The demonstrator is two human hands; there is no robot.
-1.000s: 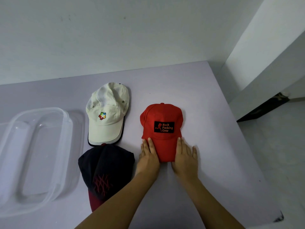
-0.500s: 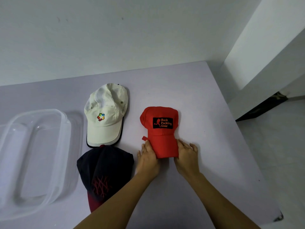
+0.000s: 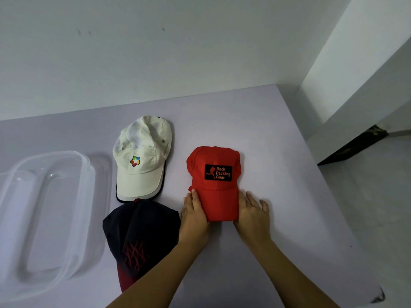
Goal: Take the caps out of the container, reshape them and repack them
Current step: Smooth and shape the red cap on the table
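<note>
Container [image 3: 44,218] sitting at far left on the table [image 3: 278,152], clear, nothing in it that I can make out. Just right of it, white cap [image 3: 142,158] lying bill toward me, its bill edge touching the crown of the navy cap [image 3: 140,232] below; a dark rim showing under the white bill, maybe another cap, can't tell.

Red cap [image 3: 214,181] lying right of those, apart from both, bill toward me. I am judging this the reshaping step on the red one.

Doing it well: I am pressing both bill edges inward evenly so the curve comes up symmetric, keeping the crown flat on the table and not crushing the patch. Uneven squeeze would likely twist the bill.

Left hand [image 3: 194,215] cupping the bill's left edge, fingers close together and nearly straight, thumb side against the fabric, back of the hand near the navy cap.

Right hand [image 3: 251,212] pressing the bill's right edge with the palm side, fingers loosely spread and resting on the table beside it. Neither hand closing fully around the cap.
</note>
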